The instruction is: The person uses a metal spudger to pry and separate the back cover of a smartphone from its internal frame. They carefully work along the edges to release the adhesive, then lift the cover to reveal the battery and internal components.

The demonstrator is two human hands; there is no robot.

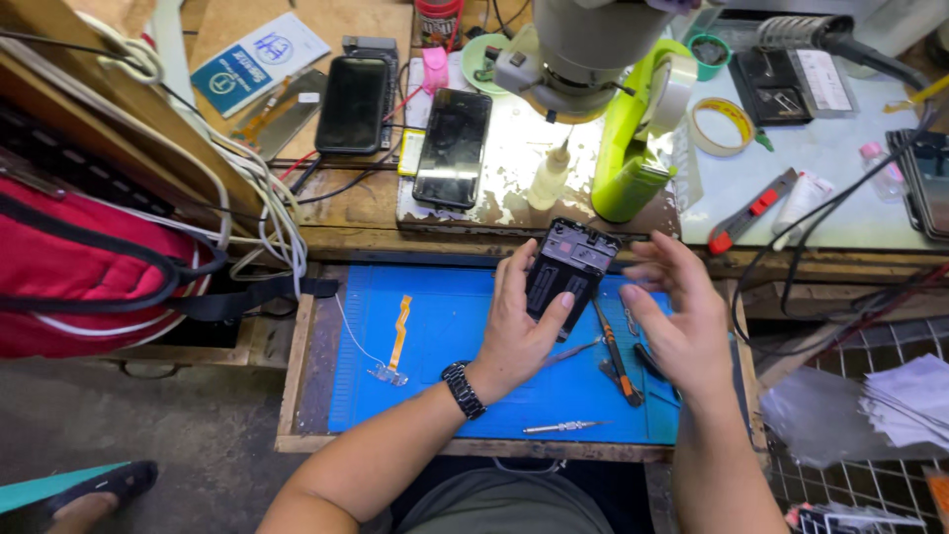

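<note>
My left hand (516, 321) grips a black opened phone frame (567, 265), thumb across its lower end, holding it upright over the blue work mat (435, 326). A dark watch (463, 389) sits on that wrist. My right hand (680, 318) hovers just right of the phone, fingers spread and slightly curled, holding nothing. Below the hands on the mat lie an orange-handled tool (617, 358), tweezers (578, 349) and a small screwdriver (563, 427). An orange flex cable (398, 332) lies on the mat's left part.
Two dark phones (453, 146) (353, 103) lie on the bench behind. A microscope base (573, 59), a green tape dispenser (633, 148), a small glue bottle (549, 178), a tape roll (723, 127) and a red utility knife (751, 210) stand beyond. A red bag (79, 267) is left.
</note>
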